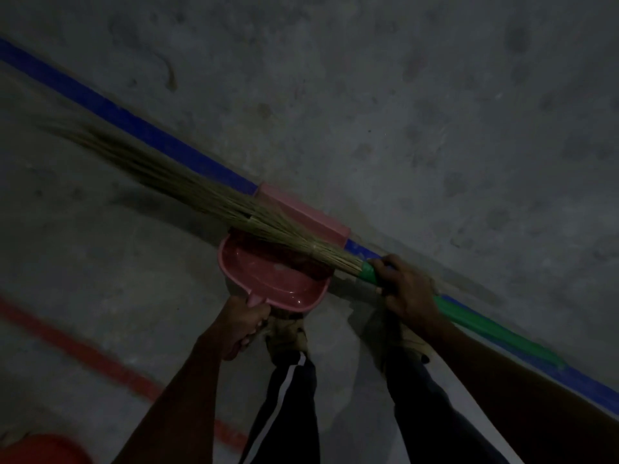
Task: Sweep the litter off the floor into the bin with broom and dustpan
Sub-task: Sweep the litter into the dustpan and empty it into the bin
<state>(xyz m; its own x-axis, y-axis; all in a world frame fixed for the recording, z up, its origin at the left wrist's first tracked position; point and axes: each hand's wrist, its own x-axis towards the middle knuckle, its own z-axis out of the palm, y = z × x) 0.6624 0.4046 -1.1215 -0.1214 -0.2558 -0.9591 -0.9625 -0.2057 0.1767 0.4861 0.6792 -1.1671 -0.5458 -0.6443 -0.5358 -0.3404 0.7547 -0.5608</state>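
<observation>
A pink dustpan (268, 279) is held just above the grey floor in front of my feet. My left hand (244, 326) grips its short handle from below. A grass broom (187, 192) with a green handle (469, 321) stretches from lower right to upper left, and its straw bristles pass over the pan's far lip. My right hand (405, 289) grips the green handle just behind the bristle bundle. The bristle tips at the upper left are blurred. I cannot make out any litter in the dim light.
A blue stripe (140, 128) runs diagonally across the concrete floor, and a red stripe (100, 360) runs parallel at the lower left. Part of a red round object (40, 450) shows at the bottom left corner. My legs and shoes are below the pan.
</observation>
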